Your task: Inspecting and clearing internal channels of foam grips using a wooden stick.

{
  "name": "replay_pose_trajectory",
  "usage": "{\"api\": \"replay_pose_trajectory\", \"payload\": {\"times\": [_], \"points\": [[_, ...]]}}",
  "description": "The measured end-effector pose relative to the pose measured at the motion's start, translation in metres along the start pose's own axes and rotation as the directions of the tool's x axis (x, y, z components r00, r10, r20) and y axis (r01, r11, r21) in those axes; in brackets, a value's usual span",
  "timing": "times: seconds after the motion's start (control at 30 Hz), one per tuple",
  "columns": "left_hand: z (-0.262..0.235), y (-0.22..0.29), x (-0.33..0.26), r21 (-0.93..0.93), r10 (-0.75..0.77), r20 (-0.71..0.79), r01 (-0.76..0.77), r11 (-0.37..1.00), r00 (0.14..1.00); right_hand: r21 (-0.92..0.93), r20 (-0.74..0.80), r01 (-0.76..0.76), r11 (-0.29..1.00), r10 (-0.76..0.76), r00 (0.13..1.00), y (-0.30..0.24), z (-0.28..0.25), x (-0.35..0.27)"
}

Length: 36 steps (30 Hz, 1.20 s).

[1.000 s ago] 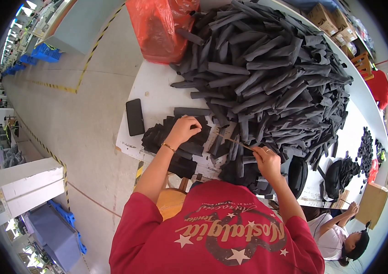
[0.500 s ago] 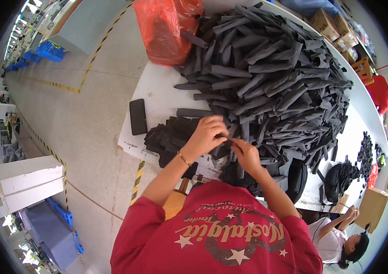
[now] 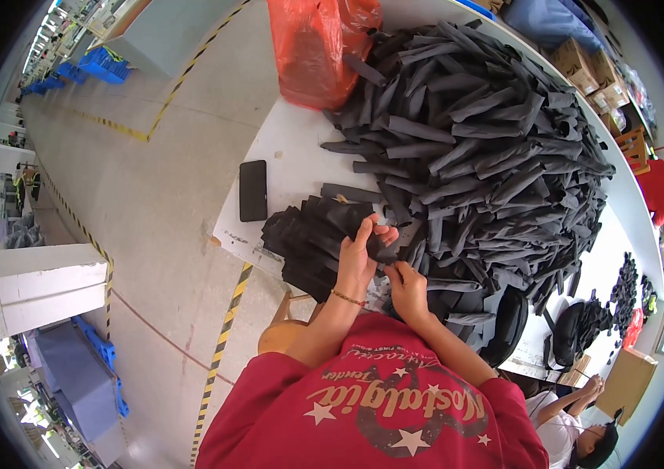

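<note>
My right hand (image 3: 408,289) pinches the lower end of a small dark grey fabric piece (image 3: 381,252). Beside it my left hand (image 3: 358,254) is turned palm inward, its fingers apart and partly stretched, with the piece against or just next to the palm. Left of that hand lies a loose stack of flat dark fabric pieces (image 3: 305,238), reaching over the table's near edge. A large heap of rolled or tube-like dark grey fabric pieces (image 3: 480,148) rises beyond and to the right of both hands.
A black phone (image 3: 253,191) lies on the white table (image 3: 289,160). An orange-red plastic bag (image 3: 320,55) stands at the far left of the heap. Black bag-like items (image 3: 506,324) sit at the right. A wooden stool (image 3: 281,336) is below. Another person (image 3: 563,418) works at right.
My left hand has turned from palm down to palm inward, its fingers opening. My right hand has moved slightly down and left. The whole view has shifted a little.
</note>
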State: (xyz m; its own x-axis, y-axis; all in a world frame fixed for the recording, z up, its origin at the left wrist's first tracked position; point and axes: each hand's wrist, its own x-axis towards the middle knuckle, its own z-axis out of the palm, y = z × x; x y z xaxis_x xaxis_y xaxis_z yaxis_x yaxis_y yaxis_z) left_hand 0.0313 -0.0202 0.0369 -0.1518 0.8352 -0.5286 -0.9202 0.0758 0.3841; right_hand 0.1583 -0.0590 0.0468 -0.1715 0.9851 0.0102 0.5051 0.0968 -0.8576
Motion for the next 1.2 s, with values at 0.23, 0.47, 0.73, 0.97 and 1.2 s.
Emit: {"api": "replay_pose_trajectory", "payload": {"times": [0.23, 0.47, 0.73, 0.97, 1.2], "points": [[-0.001, 0.008, 0.008, 0.177, 0.074, -0.097, -0.056, 0.983, 0.993, -0.031, 0.198, -0.154, 0.988, 0.157, 0.968, -0.008, -0.036, -0.033], [-0.003, -0.002, 0.009, 0.145, -0.011, -0.11, 0.027, 0.989, 0.994, -0.194, 0.244, 0.007, 0.981, 0.042, 0.969, -0.007, -0.082, -0.066], [0.009, -0.027, -0.002, 0.15, 0.14, -0.249, -0.105, 0.983, 0.958, -0.143, 0.178, -0.134, 0.981, 0.159, 0.971, -0.02, -0.073, -0.043], [-0.022, 0.001, 0.026, 0.101, 0.024, -0.292, 0.006, 0.995, 0.956, -0.125, 0.341, -0.155, 0.98, 0.189, 0.921, -0.031, -0.089, -0.062], [-0.016, 0.034, 0.04, 0.01, 0.12, -0.323, -0.124, 0.992, 0.939, -0.207, 0.278, -0.185, 0.961, 0.239, 0.93, -0.057, -0.125, -0.071]]}}
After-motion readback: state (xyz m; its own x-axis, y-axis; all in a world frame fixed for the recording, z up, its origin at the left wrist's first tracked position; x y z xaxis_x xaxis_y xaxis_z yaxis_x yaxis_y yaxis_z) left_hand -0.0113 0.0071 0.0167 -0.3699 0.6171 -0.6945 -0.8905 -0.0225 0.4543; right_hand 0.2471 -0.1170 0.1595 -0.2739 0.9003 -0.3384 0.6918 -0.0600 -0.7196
